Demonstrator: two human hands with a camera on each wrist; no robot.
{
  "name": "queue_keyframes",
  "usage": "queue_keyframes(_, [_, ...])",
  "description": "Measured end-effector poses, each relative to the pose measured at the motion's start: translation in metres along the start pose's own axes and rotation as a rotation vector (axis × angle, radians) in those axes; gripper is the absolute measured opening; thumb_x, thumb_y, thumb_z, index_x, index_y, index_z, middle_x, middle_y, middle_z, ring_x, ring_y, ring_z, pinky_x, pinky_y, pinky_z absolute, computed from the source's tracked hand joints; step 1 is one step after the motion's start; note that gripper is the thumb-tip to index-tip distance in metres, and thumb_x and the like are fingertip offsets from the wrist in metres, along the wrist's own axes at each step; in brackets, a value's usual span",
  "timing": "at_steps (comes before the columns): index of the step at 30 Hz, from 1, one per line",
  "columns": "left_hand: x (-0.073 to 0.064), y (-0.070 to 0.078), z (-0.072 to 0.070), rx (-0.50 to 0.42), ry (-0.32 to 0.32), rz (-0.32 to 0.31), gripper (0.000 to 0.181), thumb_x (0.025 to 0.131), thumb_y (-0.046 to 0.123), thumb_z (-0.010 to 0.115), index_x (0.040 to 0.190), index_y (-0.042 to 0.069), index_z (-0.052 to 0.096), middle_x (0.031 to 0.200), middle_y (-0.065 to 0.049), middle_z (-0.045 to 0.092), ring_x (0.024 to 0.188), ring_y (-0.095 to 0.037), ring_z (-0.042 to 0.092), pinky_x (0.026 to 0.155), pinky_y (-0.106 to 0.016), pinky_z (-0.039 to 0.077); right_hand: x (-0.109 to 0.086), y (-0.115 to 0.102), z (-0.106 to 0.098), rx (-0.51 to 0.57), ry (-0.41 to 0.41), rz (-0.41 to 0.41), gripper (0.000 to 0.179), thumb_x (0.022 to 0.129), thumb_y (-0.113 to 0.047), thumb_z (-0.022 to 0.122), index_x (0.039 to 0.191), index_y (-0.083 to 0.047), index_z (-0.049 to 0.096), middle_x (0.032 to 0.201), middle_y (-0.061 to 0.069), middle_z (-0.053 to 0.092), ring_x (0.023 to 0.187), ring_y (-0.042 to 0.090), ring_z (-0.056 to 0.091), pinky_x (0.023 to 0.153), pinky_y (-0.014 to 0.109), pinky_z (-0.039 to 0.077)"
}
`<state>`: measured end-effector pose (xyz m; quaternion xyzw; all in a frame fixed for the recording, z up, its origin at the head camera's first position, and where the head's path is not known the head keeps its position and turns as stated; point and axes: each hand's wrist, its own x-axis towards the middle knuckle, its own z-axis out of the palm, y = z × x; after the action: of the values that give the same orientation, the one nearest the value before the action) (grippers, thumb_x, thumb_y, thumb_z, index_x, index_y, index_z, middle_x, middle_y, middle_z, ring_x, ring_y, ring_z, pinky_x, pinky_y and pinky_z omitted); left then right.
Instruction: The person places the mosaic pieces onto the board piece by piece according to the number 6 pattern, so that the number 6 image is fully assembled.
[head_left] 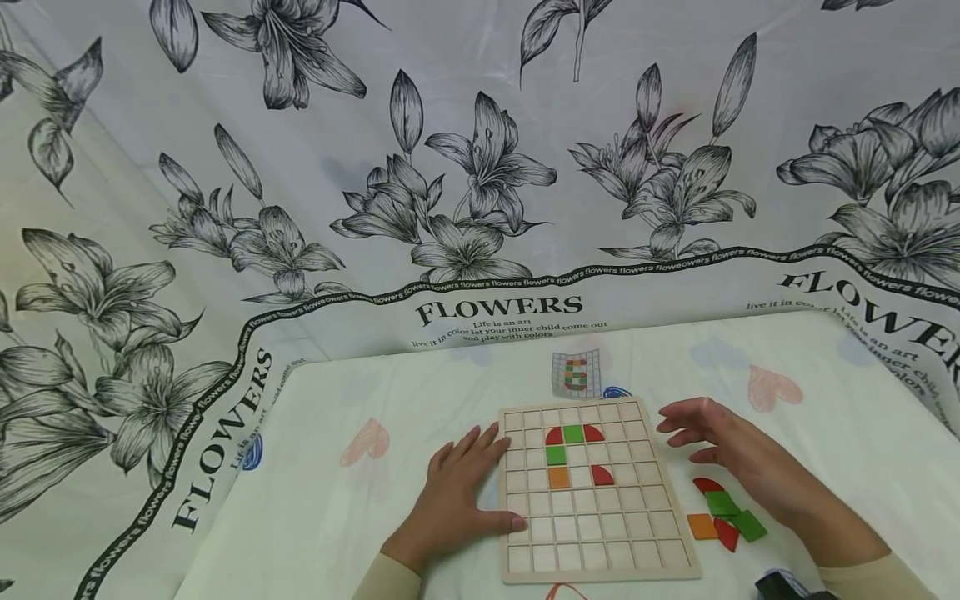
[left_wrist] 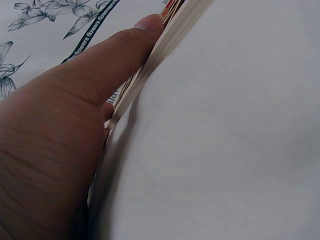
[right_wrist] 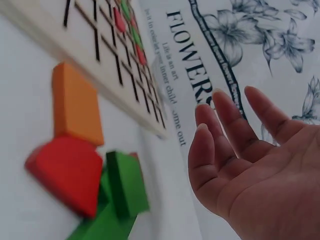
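Note:
A wooden grid board lies on the bed-like surface in the head view. Set in its squares are red quarter-round pieces, green square pieces and an orange square piece. My left hand rests along the board's left side, fingers spread at the edge and thumb on the rim. Right of the board, my right hand hovers with nothing in it; its fingers bend loosely. Below it lie a loose orange square, red quarter-rounds and green squares, partly overlapping.
A small card with a coloured grid pattern lies just beyond the board's far edge. A dark object shows at the bottom right near the right sleeve. Behind the white cloth hangs a flower-printed curtain.

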<state>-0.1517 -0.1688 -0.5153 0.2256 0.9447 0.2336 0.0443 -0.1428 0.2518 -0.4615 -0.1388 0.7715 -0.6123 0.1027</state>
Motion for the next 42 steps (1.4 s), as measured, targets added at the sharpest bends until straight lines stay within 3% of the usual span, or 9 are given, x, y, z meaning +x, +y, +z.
queue_keyframes(6, [0.001, 0.001, 0.0, 0.001, -0.016, -0.018, 0.115, 0.077, 0.091, 0.07, 0.171, 0.033, 0.04, 0.177, 0.016, 0.022, 0.165, -0.015, 0.01, 0.127, -0.059, 0.009, -0.008, 0.013, -0.013, -0.086, -0.014, 0.114, 0.057, 0.121, -0.037, 0.025, 0.152, 0.001, 0.054, 0.142, 0.018, 0.063, 0.119, 0.021, 0.066, 0.093, 0.03, 0.057])
queue_keyframes(9, [0.002, 0.001, 0.0, 0.0, -0.013, -0.015, 0.115, 0.077, 0.091, 0.07, 0.171, 0.033, 0.04, 0.177, 0.016, 0.022, 0.165, -0.015, 0.01, 0.127, -0.059, 0.009, -0.014, 0.02, -0.018, -0.119, -0.019, 0.127, 0.056, 0.121, -0.036, 0.026, 0.151, 0.003, 0.054, 0.139, 0.016, 0.065, 0.116, 0.019, 0.067, 0.094, 0.028, 0.057])
queue_keyframes(16, [0.001, 0.0, 0.001, -0.002, -0.006, -0.006, 0.115, 0.077, 0.09, 0.071, 0.171, 0.032, 0.039, 0.178, 0.015, 0.022, 0.165, -0.016, 0.01, 0.127, -0.058, 0.009, -0.022, 0.036, -0.022, -0.174, -0.003, 0.062, 0.046, 0.121, -0.026, 0.032, 0.147, 0.003, 0.056, 0.136, 0.014, 0.066, 0.114, 0.013, 0.067, 0.093, 0.027, 0.057])
queue_keyframes(23, [0.001, -0.003, 0.003, 0.023, -0.01, -0.013, 0.115, 0.077, 0.093, 0.068, 0.171, 0.033, 0.039, 0.178, 0.016, 0.021, 0.164, -0.015, 0.01, 0.126, -0.057, 0.009, -0.025, 0.048, -0.026, -0.259, -0.033, 0.038, 0.036, 0.11, -0.019, 0.068, 0.141, -0.003, 0.063, 0.131, 0.009, 0.069, 0.107, 0.009, 0.068, 0.088, 0.024, 0.055])
queue_keyframes(27, [0.001, -0.003, 0.003, 0.033, -0.015, -0.007, 0.115, 0.078, 0.093, 0.067, 0.171, 0.032, 0.039, 0.177, 0.016, 0.021, 0.164, -0.015, 0.01, 0.126, -0.057, 0.009, -0.03, 0.052, -0.027, -0.349, -0.046, -0.031, 0.038, 0.1, -0.018, 0.081, 0.135, -0.012, 0.068, 0.129, 0.002, 0.069, 0.107, 0.009, 0.065, 0.088, 0.022, 0.052])
queue_keyframes(33, [0.001, -0.001, 0.002, 0.018, -0.002, 0.005, 0.113, 0.079, 0.091, 0.069, 0.17, 0.03, 0.042, 0.177, 0.013, 0.025, 0.164, -0.019, 0.014, 0.125, -0.06, 0.011, -0.032, 0.056, -0.032, -0.409, -0.092, -0.132, 0.038, 0.096, -0.016, 0.086, 0.13, -0.021, 0.069, 0.129, -0.005, 0.066, 0.112, 0.007, 0.061, 0.091, 0.016, 0.046])
queue_keyframes(42, [0.001, -0.001, 0.002, 0.02, -0.003, 0.001, 0.113, 0.078, 0.091, 0.07, 0.17, 0.031, 0.041, 0.177, 0.014, 0.024, 0.164, -0.018, 0.013, 0.126, -0.059, 0.011, -0.031, 0.057, -0.032, -0.341, -0.114, -0.174, 0.023, 0.1, -0.008, 0.08, 0.119, -0.018, 0.071, 0.12, -0.003, 0.067, 0.106, 0.011, 0.068, 0.09, 0.014, 0.05])
